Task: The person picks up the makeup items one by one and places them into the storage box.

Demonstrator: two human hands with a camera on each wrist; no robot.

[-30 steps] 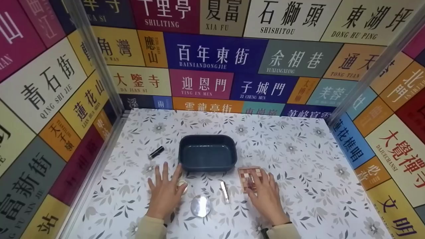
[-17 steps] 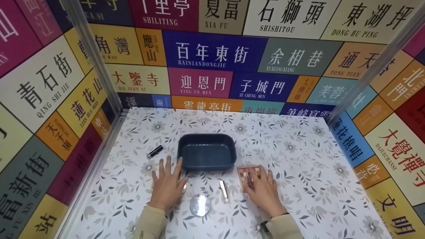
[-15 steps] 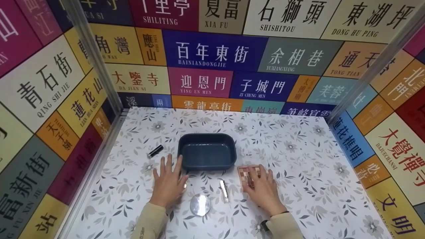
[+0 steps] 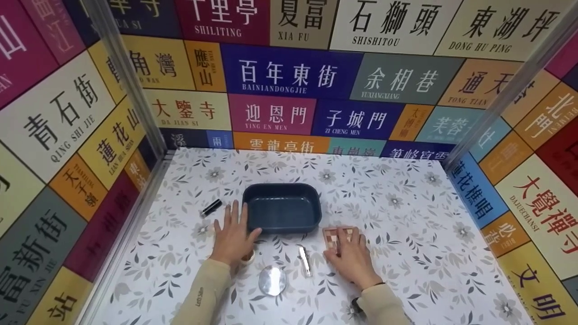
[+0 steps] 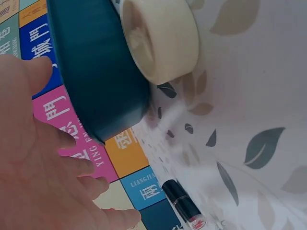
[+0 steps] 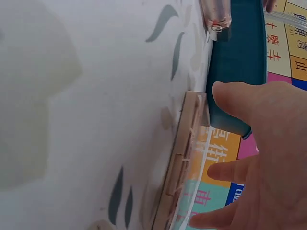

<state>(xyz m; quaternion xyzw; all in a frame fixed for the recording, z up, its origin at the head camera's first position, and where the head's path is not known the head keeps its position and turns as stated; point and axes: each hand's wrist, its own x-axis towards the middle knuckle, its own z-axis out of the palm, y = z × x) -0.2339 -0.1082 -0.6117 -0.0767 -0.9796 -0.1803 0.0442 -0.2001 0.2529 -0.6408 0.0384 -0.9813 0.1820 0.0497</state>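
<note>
My left hand (image 4: 234,239) is spread with its fingers straight, beside the left wall of a dark blue rectangular bin (image 4: 282,228). Below its palm a cream roll of tape (image 5: 175,40) stands by the bin, mostly hidden by the hand in the head view. A black-capped lipstick (image 4: 211,207) lies just beyond those fingertips. On the other side, my right hand (image 4: 354,262) reaches over a checkered makeup palette (image 4: 332,234) with a clear lid, covering much of it. In the right wrist view its thumb and fingers are extended close above the lid (image 6: 195,167).
Between the hands lie a clear tube with a silvery part (image 4: 305,261) and a round, shiny clear disc (image 4: 272,280). Everything rests on a leaf-patterned white tabletop (image 4: 388,180). Sign-covered walls (image 4: 293,72) enclose the back and sides.
My left hand has moved forward along the bin's left side, uncovering part of the tape roll's near edge. The right hand has shifted slightly over the palette. The objects keep their places.
</note>
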